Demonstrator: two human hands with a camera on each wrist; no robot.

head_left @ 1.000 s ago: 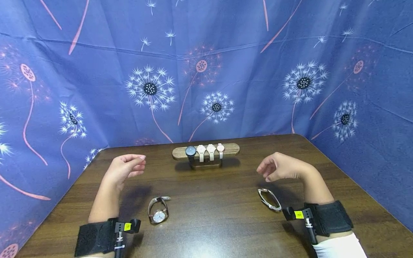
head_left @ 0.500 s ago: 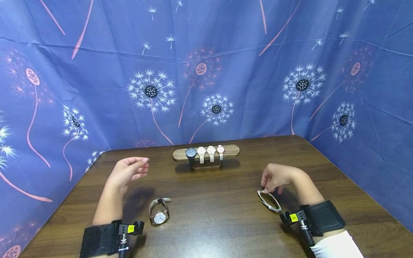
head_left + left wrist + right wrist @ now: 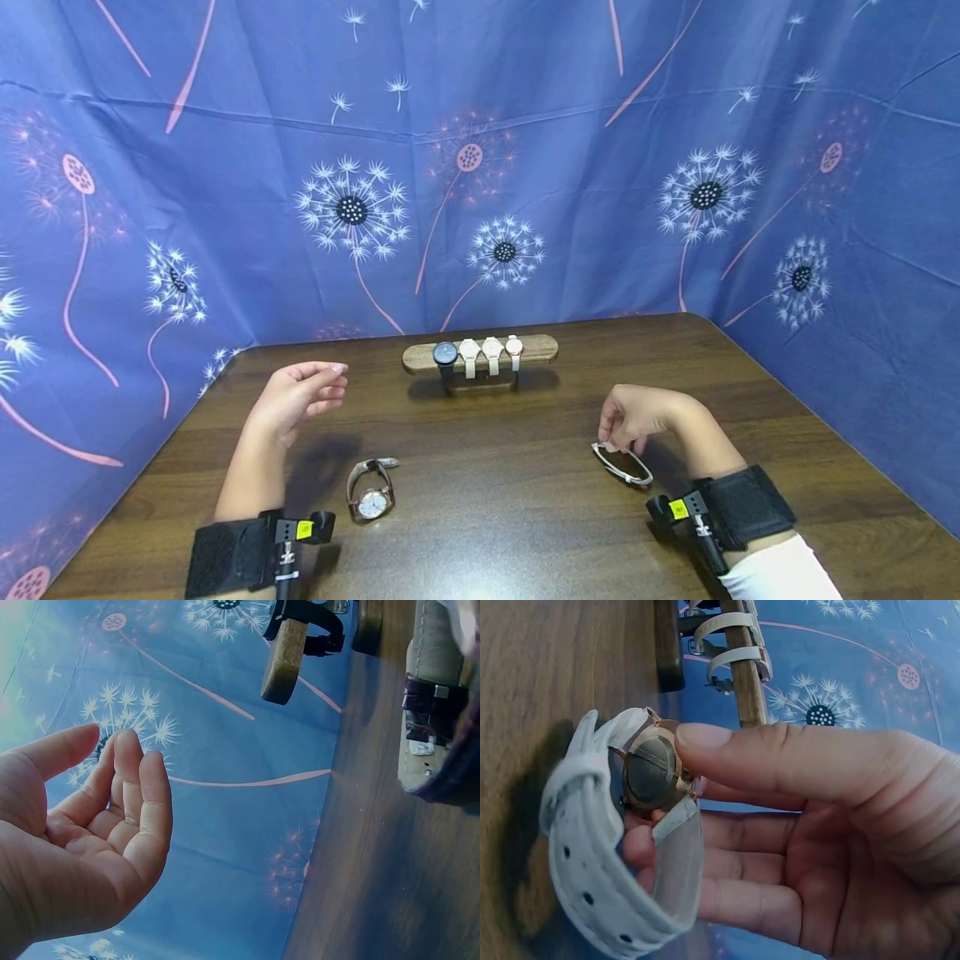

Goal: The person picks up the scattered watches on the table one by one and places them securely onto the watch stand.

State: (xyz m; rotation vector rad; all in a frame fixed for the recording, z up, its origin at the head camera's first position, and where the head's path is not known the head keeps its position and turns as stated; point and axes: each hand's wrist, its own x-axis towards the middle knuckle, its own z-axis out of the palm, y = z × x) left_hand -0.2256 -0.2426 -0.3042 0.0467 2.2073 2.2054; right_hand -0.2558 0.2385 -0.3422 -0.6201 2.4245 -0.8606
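Observation:
On the right of the table, my right hand (image 3: pixel 637 414) pinches a white-strapped wristwatch (image 3: pixel 624 468) by its case. The right wrist view shows the thumb on the edge of the rose-gold watch case (image 3: pixel 651 771), its back facing the camera, and the fingers behind; the white strap (image 3: pixel 604 862) is buckled into a loop. My left hand (image 3: pixel 300 400) hovers over the left side with loosely bent fingers and nothing in them. Nearest to it lies a brown-strapped wristwatch (image 3: pixel 372 503) with a white dial, its strap bent into a loop.
A wooden watch stand (image 3: pixel 536 348) is at the back middle of the table. It bears a black watch (image 3: pixel 445 354) and several light-strapped watches (image 3: pixel 492 350). A blue dandelion-print curtain (image 3: pixel 585 167) hangs round the table's back and sides.
My right hand has come down onto the white-strapped watch, taken hold of its case, and shifted it slightly left. The left hand has barely moved.

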